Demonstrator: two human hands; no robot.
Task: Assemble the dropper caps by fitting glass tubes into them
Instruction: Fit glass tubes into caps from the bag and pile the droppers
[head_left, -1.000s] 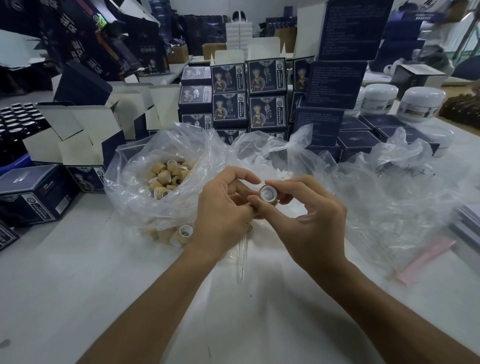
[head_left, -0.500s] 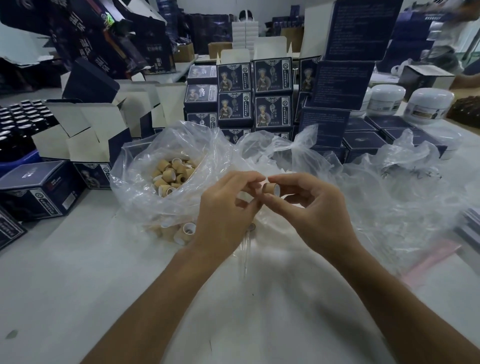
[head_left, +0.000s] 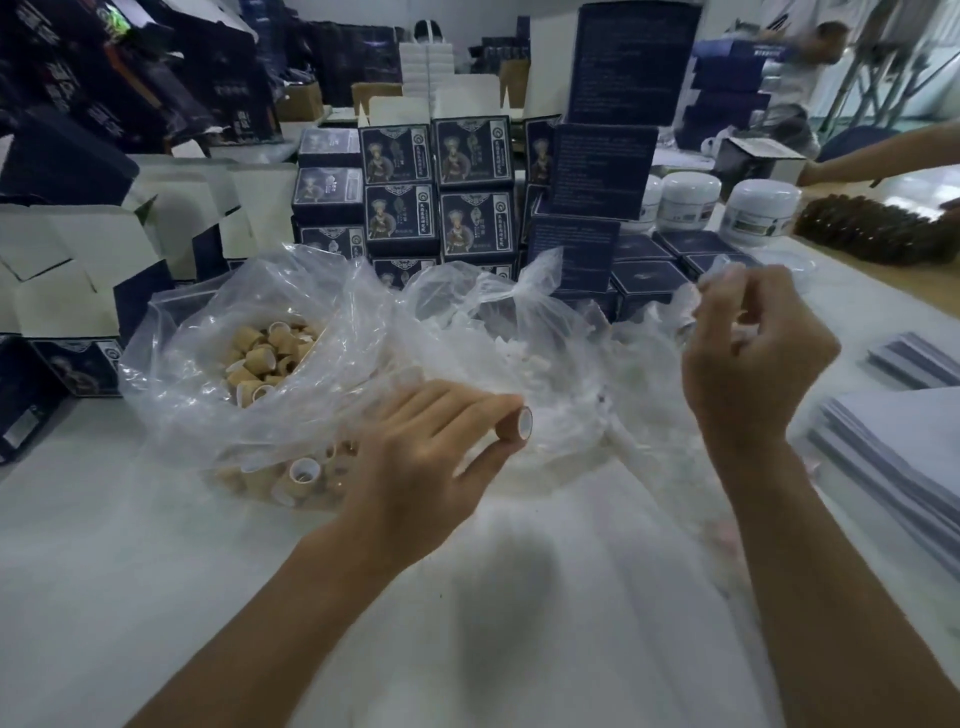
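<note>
Head view: my left hand (head_left: 423, 457) pinches a tan dropper cap (head_left: 514, 423) over the table, white mouth facing right. My right hand (head_left: 748, 358) hangs curled near the clear bag (head_left: 545, 332); whether it holds anything I cannot tell. I'd keep the cap mouth steady for the tube. Half a second ago the right hand held this cap.

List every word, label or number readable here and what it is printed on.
None can be read.
Dark blue boxes: portrait and print, too blurred.
Tall box backs: fine text, too small.
White jars: labels blurred.
Black cartons: large characters, blurred.
</note>
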